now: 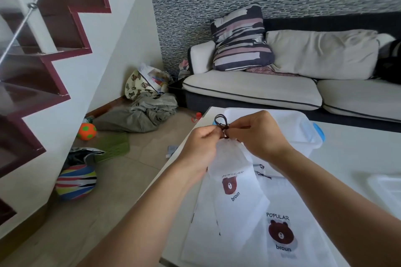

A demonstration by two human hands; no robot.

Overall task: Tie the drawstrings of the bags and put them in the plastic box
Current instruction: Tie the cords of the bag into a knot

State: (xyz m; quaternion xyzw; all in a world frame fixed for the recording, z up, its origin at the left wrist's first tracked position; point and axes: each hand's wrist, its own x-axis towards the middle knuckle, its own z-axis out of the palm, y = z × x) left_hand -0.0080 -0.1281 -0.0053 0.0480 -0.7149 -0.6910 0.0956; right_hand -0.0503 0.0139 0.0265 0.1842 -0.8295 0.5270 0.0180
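Above the white table (347, 149), left hand (200, 145), right hand (258, 134), both pinching drawstring (221, 122) of bag (232, 178)

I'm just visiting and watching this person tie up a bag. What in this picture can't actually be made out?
- The knot in the drawstring: head view, the fingertips of both hands cover it, so tied or not is unclear.
- Inside of the plastic box: the right hand and the held bag block it.
- The bag lying flat: cut off by the bottom edge.
- The white thing at right: blurred, cut by the edge.
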